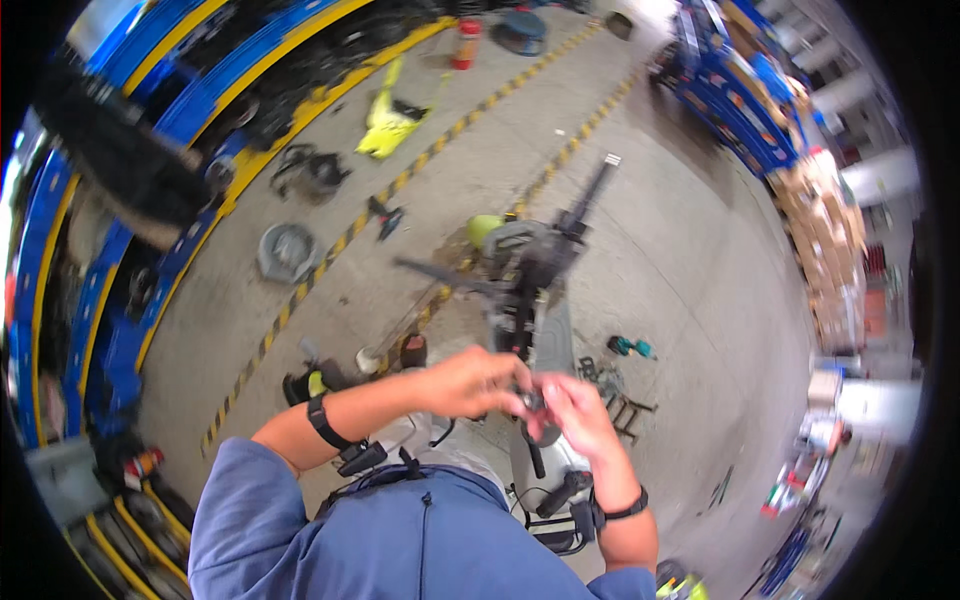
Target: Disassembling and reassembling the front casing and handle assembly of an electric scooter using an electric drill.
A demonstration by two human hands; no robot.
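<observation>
In front of my waist, my left hand (470, 383) and my right hand (582, 415) meet with fingers bent. A small dark, metallic-looking piece (533, 401) shows between the fingertips of both; motion blur hides its kind. Just beyond them stands a scooter-like vehicle with a black frame (530, 275), its long bars reaching out to both sides. A grey panel (552, 345) belongs to its body, below and ahead of my hands. By my right forearm is a black grip (572, 488).
Blue racks (215, 95) with dark parts line the left. On the floor lie a power drill (385, 217), a grey basin (288, 252), a yellow-green panel (390, 120) and a teal power tool (630, 347). Stacked cartons (822, 250) and a blue cart (725, 100) stand right.
</observation>
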